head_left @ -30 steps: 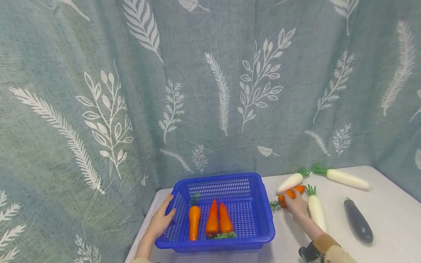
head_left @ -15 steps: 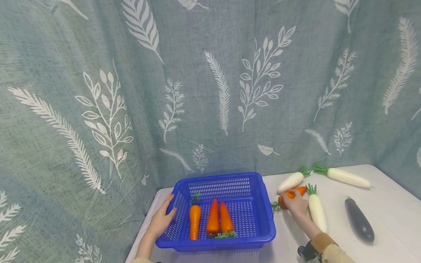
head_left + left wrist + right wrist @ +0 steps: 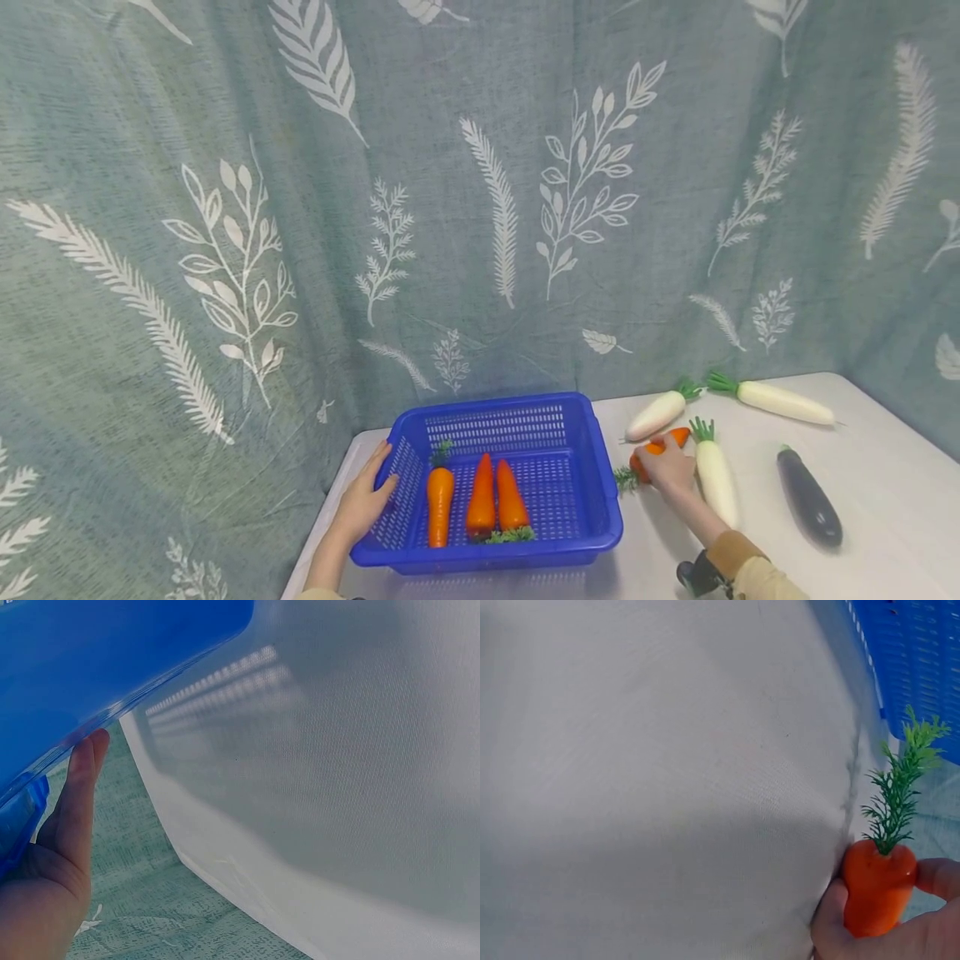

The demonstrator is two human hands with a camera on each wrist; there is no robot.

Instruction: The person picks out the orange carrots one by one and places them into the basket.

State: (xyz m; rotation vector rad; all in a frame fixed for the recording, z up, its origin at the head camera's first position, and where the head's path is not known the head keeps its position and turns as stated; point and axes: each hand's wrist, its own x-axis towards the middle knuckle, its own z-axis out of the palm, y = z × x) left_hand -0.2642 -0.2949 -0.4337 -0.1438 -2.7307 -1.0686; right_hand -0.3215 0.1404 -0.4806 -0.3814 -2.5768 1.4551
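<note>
A blue perforated plastic basket [image 3: 491, 560] stands on the white table. Inside lie an orange carrot [image 3: 441, 504] with its leaves at the back and two redder carrots, one on the left [image 3: 482, 504] and one on the right [image 3: 512, 500], tips pointing back. My left hand [image 3: 363, 500] holds the basket's left rim, thumb over the inside, fingers fairly straight along the outer wall. To the basket's right, my right hand [image 3: 671, 471] pinches another leafy carrot [image 3: 877, 892] between thumb and fingers; its green leaves point toward the basket. The hand covers part of its body.
Around the right hand are several white radishes: one behind [image 3: 656, 417], one beside it to the right [image 3: 716, 483], one at the back right [image 3: 783, 402]. A dark eggplant [image 3: 810, 500] lies farther right. A leaf-patterned curtain [image 3: 480, 250] hangs behind the table.
The right hand and its carrot have shifted slightly toward me, a little away from the radish behind. The head view has drifted slightly. My left hand stays at the basket rim.
</note>
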